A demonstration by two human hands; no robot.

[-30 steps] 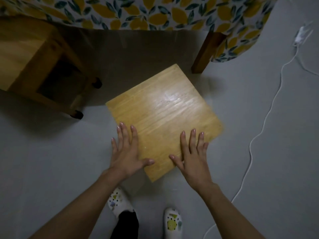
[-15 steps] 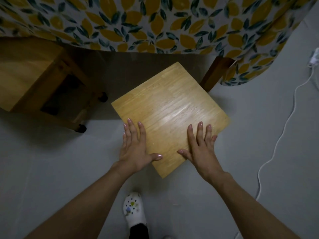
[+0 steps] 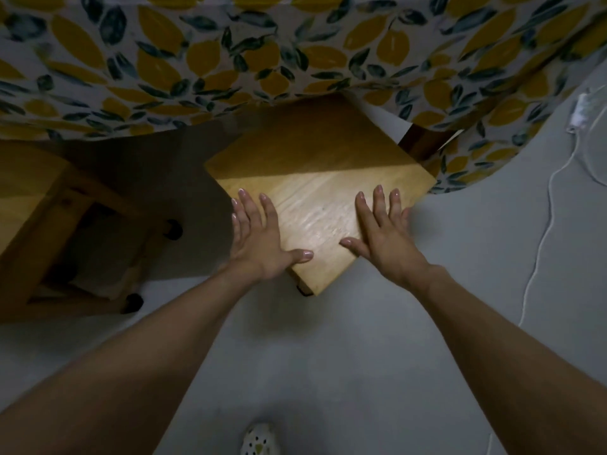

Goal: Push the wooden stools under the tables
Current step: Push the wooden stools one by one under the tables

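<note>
**Stool goes in under the cloth**

Compared with a second ago, the wooden stool (image 3: 320, 195) now sits farther in: its far corner is tucked beneath the hanging lemon-print tablecloth (image 3: 230, 57), and shadow covers the far half of its seat, which was fully lit before. My left hand (image 3: 259, 239) and right hand (image 3: 382, 236) have travelled forward with it, arms stretched out longer. Only one of my shoes (image 3: 259, 441) shows now, where two showed earlier.

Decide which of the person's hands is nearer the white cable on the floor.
Right. The right hand lies flat on the stool seat's cable-side edge; the left hand presses the opposite edge, farther from the white cable.
</note>
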